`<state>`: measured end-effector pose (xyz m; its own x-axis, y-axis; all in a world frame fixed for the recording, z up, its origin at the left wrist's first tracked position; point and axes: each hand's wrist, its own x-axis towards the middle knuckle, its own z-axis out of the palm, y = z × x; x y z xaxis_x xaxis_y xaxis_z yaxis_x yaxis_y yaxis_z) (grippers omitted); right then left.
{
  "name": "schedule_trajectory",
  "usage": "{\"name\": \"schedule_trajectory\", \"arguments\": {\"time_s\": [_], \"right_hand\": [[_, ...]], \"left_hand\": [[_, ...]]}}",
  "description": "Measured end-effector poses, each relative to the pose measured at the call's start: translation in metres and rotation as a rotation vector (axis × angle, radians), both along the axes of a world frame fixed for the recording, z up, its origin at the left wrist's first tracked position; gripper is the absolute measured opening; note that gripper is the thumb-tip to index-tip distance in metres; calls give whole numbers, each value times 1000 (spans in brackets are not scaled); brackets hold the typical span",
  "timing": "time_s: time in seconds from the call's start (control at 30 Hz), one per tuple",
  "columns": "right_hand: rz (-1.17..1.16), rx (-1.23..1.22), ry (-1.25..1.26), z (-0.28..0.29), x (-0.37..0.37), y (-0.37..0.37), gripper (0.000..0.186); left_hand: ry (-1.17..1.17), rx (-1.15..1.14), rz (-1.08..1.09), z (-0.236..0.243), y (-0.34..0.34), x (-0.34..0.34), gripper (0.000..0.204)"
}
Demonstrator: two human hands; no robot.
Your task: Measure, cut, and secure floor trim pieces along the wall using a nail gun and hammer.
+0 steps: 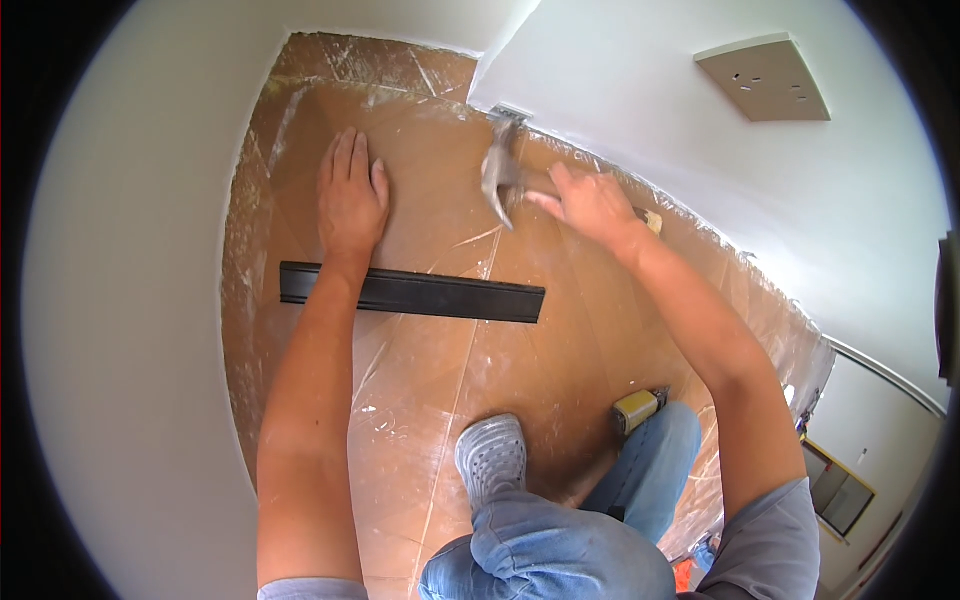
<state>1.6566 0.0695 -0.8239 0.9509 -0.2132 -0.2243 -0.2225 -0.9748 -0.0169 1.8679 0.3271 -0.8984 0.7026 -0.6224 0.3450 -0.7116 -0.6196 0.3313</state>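
Note:
My right hand (597, 207) is closed around the handle of a claw hammer (503, 172). The hammer's metal head is slightly blurred and lies close to a small metal piece (510, 113) low on the wall corner; whether they touch I cannot tell. My left hand (352, 200) rests flat on the brown floor covering (420, 170), fingers stretched toward the far wall. Beneath my left forearm, a black strip of moulding (450, 295) lies across the floor, partly hidden by the arm.
White walls meet the dusty floor at the left and right. A beige socket plate (765, 78) is on the right wall. Beside my knee lies a yellow and black tool (638, 408), perhaps a tape measure. My grey clog (492, 455) stands near the strip.

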Motion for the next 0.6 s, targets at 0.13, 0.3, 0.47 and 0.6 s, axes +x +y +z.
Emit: {"name": "schedule_trajectory", "arguments": {"time_s": [0.13, 0.3, 0.47, 0.6], "right_hand": [[31, -16, -29, 1, -2, -4, 52], [40, -29, -3, 4, -6, -10, 52], [18, -18, 8, 5, -4, -8, 51], [17, -52, 5, 6, 3, -7, 51]], "left_hand": [[0, 17, 1, 1, 0, 0, 41], [3, 7, 0, 0, 0, 0, 41], [-1, -7, -9, -1, -1, 0, 41], [-3, -14, -7, 2, 1, 0, 40]]}}
